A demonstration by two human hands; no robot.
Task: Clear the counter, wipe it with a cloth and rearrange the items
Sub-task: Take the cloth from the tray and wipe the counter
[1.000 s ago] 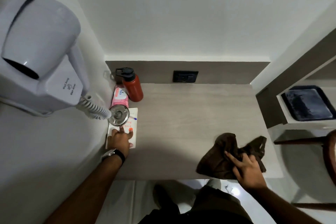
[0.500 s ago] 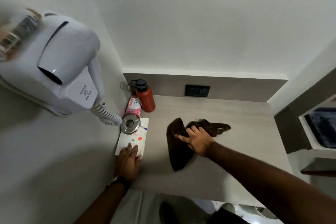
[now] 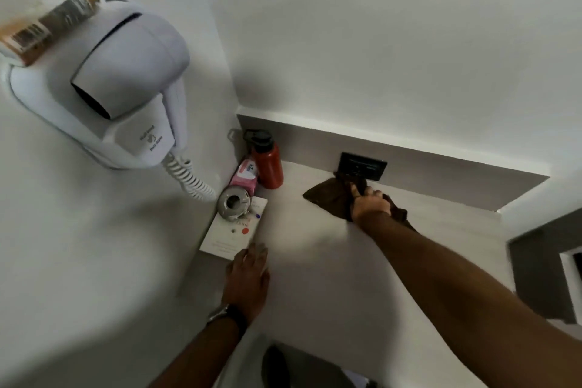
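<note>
My right hand (image 3: 370, 203) grips a dark brown cloth (image 3: 330, 195) pressed onto the pale wooden counter (image 3: 315, 261), far back near the black wall socket (image 3: 362, 166). My left hand (image 3: 247, 277) lies flat on the counter with fingers apart, its fingertips at the near edge of a white booklet (image 3: 231, 238). A round metal tin (image 3: 233, 202) rests on the booklet's far end. Behind it lies a pink wipes pack (image 3: 244, 178), and a red bottle with a black cap (image 3: 267, 162) stands upright in the back left corner.
A white hair dryer (image 3: 126, 88) hangs on the left wall with its coiled cord (image 3: 192, 181) dropping toward the tin. A grey cabinet side (image 3: 535, 261) bounds the counter on the right. The counter's front edge is close to my body.
My right hand has swept the cloth from the front right edge across to the back of the counter by the socket. My left hand slid back off the booklet toward its near edge.
</note>
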